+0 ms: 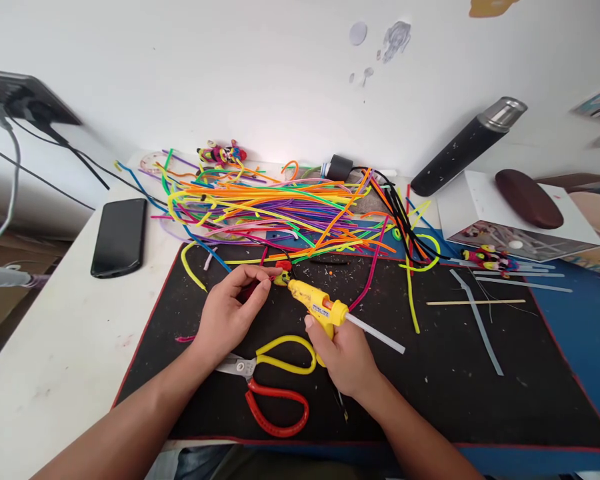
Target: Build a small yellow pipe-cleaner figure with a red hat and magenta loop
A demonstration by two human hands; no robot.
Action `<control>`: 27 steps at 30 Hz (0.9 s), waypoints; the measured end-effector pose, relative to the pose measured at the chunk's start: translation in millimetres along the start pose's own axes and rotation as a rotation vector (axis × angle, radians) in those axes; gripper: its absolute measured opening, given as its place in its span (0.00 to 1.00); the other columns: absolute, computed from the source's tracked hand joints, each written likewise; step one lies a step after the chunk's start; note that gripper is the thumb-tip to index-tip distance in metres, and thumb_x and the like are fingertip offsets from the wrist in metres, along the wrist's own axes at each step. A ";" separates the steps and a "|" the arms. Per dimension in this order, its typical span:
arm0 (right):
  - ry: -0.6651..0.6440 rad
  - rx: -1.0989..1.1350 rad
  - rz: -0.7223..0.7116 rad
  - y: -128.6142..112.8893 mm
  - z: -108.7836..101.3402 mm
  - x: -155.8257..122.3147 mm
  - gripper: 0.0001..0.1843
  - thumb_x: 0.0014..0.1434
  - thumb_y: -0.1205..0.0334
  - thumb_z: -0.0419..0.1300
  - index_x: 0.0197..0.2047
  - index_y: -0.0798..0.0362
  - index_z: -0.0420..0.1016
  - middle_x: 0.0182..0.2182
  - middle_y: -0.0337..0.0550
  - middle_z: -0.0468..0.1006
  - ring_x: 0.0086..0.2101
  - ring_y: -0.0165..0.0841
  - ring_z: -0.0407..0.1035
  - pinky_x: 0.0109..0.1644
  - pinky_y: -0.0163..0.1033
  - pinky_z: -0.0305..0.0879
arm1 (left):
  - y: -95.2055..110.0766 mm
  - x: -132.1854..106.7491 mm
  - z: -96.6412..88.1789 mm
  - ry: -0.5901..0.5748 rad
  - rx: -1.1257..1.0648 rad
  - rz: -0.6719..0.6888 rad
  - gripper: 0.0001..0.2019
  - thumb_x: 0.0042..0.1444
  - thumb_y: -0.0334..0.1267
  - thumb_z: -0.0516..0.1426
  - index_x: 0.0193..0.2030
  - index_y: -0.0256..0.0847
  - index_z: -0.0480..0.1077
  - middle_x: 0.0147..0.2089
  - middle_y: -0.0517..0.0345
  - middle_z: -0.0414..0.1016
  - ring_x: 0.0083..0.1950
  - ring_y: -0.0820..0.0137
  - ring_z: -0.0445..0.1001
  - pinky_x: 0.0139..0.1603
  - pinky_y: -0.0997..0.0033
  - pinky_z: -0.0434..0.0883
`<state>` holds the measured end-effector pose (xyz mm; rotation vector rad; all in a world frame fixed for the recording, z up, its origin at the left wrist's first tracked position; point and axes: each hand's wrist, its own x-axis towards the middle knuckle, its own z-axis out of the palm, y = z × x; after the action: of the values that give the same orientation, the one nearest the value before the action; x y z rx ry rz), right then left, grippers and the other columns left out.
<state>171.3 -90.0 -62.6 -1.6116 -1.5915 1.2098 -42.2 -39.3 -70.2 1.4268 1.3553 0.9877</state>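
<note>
White table (40, 360) is mostly covered on its right by a black mat (430, 400), red-edged. Pile of pipe cleaners (280, 210), many colours, is spread along the back, partly over the mat. White box (473, 193) is placed at back right, with a brown case (529, 199) set on top and a black flask (463, 150) just beside it. Scissors (250, 367), one yellow handle, one red, are laid on the mat, blades partly hidden by the left arm. Phone (120, 237) is left on the table, screen dark. Yellow glue gun (313, 300) is gripped in the right hand (347, 357), fingers wrapped round its handle; a white glue stick (375, 332) is seated in its rear. Small red-and-yellow piece (283, 272) is pinched over the mat by the left hand (233, 310), thumb and forefinger nearly together; nozzle is held right at it, contact cannot be told
</note>
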 end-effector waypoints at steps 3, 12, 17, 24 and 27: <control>-0.005 -0.001 -0.011 0.3 0.1 0.1 0.23 0.72 0.48 0.53 0.27 0.47 0.57 0.20 0.34 0.60 0.23 0.30 0.56 0.29 0.37 0.56 | -0.7 -0.7 -0.2 0.001 0.004 0.005 0.13 0.72 0.51 0.60 0.43 0.44 0.74 0.57 0.48 0.86 0.56 0.56 0.83 0.52 0.62 0.74; -0.015 0.001 -0.020 1.2 0.3 -0.5 0.23 0.72 0.49 0.53 0.27 0.47 0.55 0.21 0.32 0.57 0.23 0.30 0.53 0.29 0.38 0.52 | -0.4 0.0 0.2 0.000 0.010 0.021 0.12 0.72 0.50 0.60 0.43 0.44 0.74 0.57 0.49 0.86 0.56 0.58 0.82 0.52 0.62 0.74; -0.018 -0.012 -0.025 2.5 0.8 -0.5 0.22 0.73 0.50 0.52 0.27 0.48 0.56 0.21 0.33 0.58 0.23 0.30 0.55 0.29 0.38 0.53 | -0.9 0.4 0.5 -0.003 0.021 0.019 0.13 0.72 0.51 0.60 0.43 0.44 0.73 0.57 0.46 0.85 0.57 0.56 0.82 0.53 0.60 0.74; -0.013 -0.021 -0.029 3.6 1.1 -0.8 0.21 0.72 0.50 0.52 0.28 0.48 0.58 0.21 0.32 0.59 0.23 0.30 0.55 0.29 0.38 0.53 | -2.7 0.2 0.8 0.001 0.020 0.026 0.13 0.72 0.52 0.60 0.43 0.44 0.74 0.58 0.46 0.85 0.55 0.56 0.83 0.52 0.60 0.76; -0.027 -0.021 -0.009 3.2 1.0 -0.6 0.22 0.72 0.49 0.52 0.27 0.48 0.57 0.21 0.32 0.58 0.23 0.29 0.54 0.28 0.38 0.52 | -2.9 0.2 0.7 0.003 0.012 0.030 0.13 0.72 0.52 0.60 0.43 0.44 0.74 0.57 0.46 0.86 0.56 0.56 0.83 0.52 0.59 0.76</control>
<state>172.0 -91.2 -65.7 -1.6057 -1.6313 1.2187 -42.3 -39.2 -73.2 1.4594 1.3473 1.0033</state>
